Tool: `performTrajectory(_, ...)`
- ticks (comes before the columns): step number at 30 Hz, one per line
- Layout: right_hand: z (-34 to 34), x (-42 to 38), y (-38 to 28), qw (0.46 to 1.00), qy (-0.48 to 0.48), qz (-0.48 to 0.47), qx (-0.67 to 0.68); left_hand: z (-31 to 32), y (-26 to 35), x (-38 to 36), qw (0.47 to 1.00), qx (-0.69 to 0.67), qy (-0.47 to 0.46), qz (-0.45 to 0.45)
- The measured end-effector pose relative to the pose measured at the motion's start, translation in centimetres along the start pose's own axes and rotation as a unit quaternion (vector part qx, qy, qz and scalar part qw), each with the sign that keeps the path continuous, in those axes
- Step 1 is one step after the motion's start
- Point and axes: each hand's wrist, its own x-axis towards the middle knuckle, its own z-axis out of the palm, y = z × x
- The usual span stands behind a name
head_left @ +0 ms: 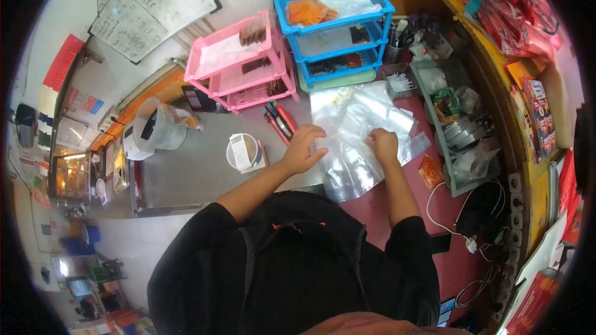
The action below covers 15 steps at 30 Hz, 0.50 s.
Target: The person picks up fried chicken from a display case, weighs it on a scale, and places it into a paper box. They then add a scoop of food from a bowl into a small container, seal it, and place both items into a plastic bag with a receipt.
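- From the head view: flat, shiny, clear plastic bags [347, 170] in a loose heap on the dull pink-red table [374, 211], right in front of the body.
- Long way of the heap: hard to tell, with bags at many slants, but one end toward the body.
- Bare left hand [303, 150] by the left edge, fingers apart and bent, nothing in it; bags off to its right.
- Bare right hand [383, 144] nearer, over the bags, fingers curled in; no telling whether pinching any plastic.
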Motion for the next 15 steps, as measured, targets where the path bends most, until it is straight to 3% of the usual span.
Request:
performTrajectory(3, 0.0, -0.1, -1.4, 0.965, -0.106, 0.032, -0.239, 1.2, 0.3, 1.4, 0.999, -0.001, -0.023, 0.022)
performTrajectory(6, 1.7, -0.6, -0.4, 0.943, -0.160, 0.017, -0.292, 2.1, 0.5, 2.3, 0.999, 0.003, -0.034, 0.039)
performTrajectory(12, -0.8, -2.1, -0.5, 0.992, -0.009, 0.007, -0.126, 2.5, -0.6, 2.4, 0.997, -0.008, -0.074, 0.021)
performTrajectory(15, -1.5, -1.5, -2.2, 0.991, 0.130, 0.007, 0.034, 4.2, -1.0, 3.2, 0.994, 0.053, -0.086, 0.040)
